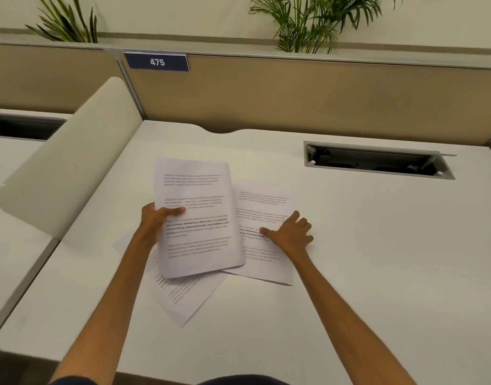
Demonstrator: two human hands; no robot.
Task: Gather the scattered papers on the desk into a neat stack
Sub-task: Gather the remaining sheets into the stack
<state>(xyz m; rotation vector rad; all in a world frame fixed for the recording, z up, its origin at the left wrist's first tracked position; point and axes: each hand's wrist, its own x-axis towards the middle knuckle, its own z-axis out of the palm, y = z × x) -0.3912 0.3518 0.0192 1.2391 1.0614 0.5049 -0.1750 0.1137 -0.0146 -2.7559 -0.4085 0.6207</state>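
Head view: near the centre of the frame the left hand [158,220] pinches a printed sheet [195,218] by its left edge, thumb on top and fingers hidden under it. It seems lifted off the desk [364,245], probably so it can go onto the next page. To its right the right hand [291,233] lies open and flat, palm down, fingers spread on a second sheet [262,262] — likely pinning it so it can be slid toward the others or kept from skating. The held sheet's right edge overlaps this one. A third sheet [183,298] lies skewed below the centre, partly covered, with a corner of paper showing left of the forearm; whether that is a fourth I cannot tell. The pages overlap at odd angles — the stack is not yet squared.
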